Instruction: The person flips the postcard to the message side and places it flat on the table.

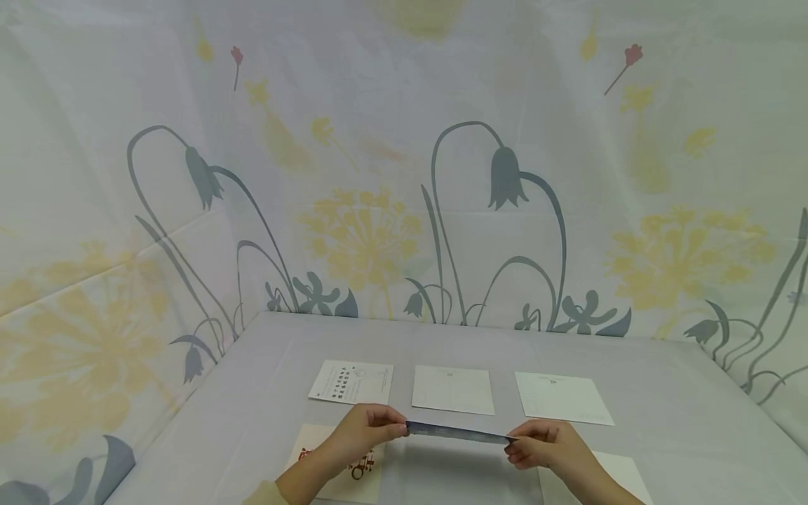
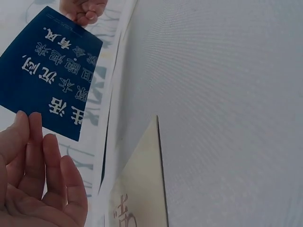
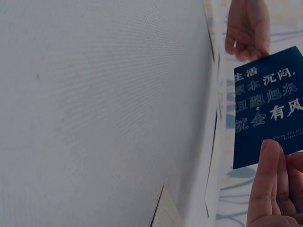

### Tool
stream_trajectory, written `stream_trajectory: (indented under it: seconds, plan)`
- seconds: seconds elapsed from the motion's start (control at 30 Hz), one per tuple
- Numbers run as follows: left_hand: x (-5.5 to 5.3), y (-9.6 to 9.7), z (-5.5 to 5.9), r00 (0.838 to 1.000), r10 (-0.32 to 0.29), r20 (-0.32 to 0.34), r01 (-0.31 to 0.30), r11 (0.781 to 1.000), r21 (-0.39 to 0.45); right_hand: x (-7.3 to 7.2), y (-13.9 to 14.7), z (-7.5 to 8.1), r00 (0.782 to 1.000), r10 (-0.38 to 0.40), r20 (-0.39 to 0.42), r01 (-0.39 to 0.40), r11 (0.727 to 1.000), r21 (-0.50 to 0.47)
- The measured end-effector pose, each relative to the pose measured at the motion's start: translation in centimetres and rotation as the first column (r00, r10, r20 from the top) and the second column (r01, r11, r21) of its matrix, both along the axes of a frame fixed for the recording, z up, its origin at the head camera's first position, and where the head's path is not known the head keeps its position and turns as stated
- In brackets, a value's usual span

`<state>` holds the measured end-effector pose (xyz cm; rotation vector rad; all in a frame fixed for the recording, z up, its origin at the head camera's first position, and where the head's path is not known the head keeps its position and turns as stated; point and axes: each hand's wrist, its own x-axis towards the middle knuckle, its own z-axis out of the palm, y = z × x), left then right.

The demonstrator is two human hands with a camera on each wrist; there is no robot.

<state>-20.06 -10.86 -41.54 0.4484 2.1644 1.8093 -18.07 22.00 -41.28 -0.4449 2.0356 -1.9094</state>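
A dark blue postcard [image 1: 457, 433] is held level above the table, seen almost edge-on in the head view. My left hand [image 1: 366, 429] pinches one short end between thumb and fingers. The opposite end is pinched by my right hand [image 1: 548, 445]. Both wrist views show the face of the postcard [image 2: 52, 71], printed with white and outlined Chinese characters; it bows slightly. Below my left forearm lies a cream card [image 1: 350, 487] with a reddish-brown print, partly hidden. My right forearm covers part of another pale card [image 1: 621, 468].
Behind the hands, a row of pale cards lies on the white tabletop [image 1: 278, 372]: a card with dark printed text [image 1: 372, 384], a mostly blank middle card [image 1: 453, 391] and a right card [image 1: 564, 398]. A flower-patterned cloth [image 1: 391, 140] rises behind and at the sides.
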Motion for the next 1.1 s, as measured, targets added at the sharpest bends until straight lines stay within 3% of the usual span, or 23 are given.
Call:
stream_trajectory:
  seconds: [0.13,0.67,1.1]
  plan:
    - [-0.02,-0.16,-0.08,1.000,-0.017,0.018,0.017,1.000,0.002,0.16,0.04,-0.02,0.999,0.035,-0.009,-0.035,0.999,-0.015]
    - [-0.02,-0.34,-0.25,0.998,-0.009,0.065,0.009,1.000,0.004,0.37,-0.29,0.39,0.999,-0.022,0.024,0.020,0.998,0.066]
    - [0.19,0.06,-0.25,0.992,-0.007,0.128,-0.005,0.995,0.095,0.19,-0.56,0.13,0.999,-0.049,0.007,0.048,0.995,0.086]
